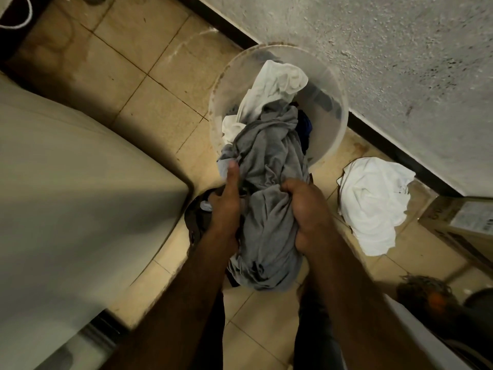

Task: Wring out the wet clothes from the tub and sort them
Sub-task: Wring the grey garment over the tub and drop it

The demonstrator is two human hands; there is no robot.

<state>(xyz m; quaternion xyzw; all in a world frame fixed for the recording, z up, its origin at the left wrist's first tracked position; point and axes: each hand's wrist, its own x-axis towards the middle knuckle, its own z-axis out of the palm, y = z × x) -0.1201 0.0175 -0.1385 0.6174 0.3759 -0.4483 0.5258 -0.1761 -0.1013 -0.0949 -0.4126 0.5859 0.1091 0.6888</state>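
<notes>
Tub [328, 84] holds white cloth [277, 81]; left hand [226, 206] and right hand [309, 212] curl fingers [291, 187] round grey garment [269, 161].

Soft matt cloth, heavily creased, for the grey garment [266, 182]. Cloudy, smooth translucent plastic for the tub [337, 108]. Glazed beige tile, dull sheen, stained grout, for the floor [149, 57]. Matt cloth for the white garment [373, 206] lying there. Rough, pitted, matt plaster on the wall [400, 49]. Brown matt cardboard for the box [450, 225].

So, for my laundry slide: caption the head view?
Left hand and right hand grip a grey garment by the tub; a white cloth lies on the floor.
</notes>
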